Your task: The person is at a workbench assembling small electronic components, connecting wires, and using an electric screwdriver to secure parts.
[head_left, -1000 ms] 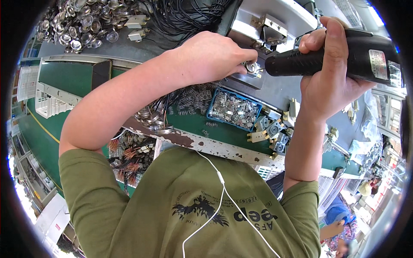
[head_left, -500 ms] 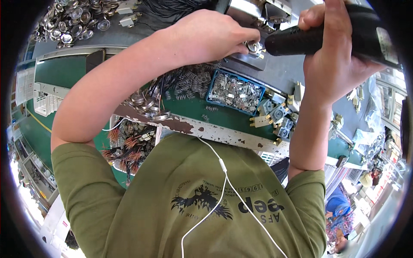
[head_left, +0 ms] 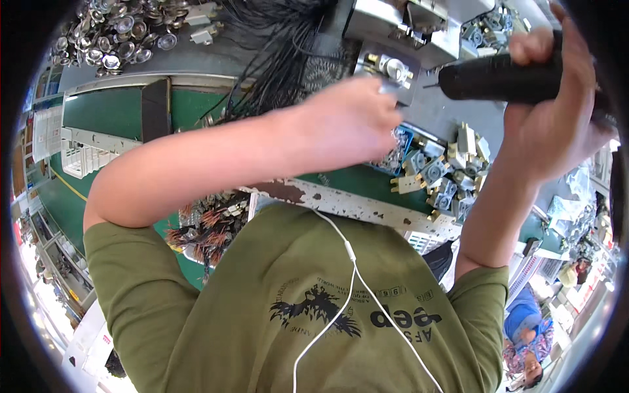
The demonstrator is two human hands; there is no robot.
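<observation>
Left grip (head_left: 360,124): motion-blurred; anything pinched cannot be made out.
Blue tray (head_left: 407,145): mostly hidden behind it.
Black power screwdriver (head_left: 485,77): partly covered by right grip (head_left: 557,118), back end obscured.

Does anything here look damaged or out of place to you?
Yes: the pale rail along the near edge of the green surface looks damaged. Its paint is chipped away in ragged brown patches, the largest toward the left. The heaped metal cups look loose, but not clearly spilled.
</observation>
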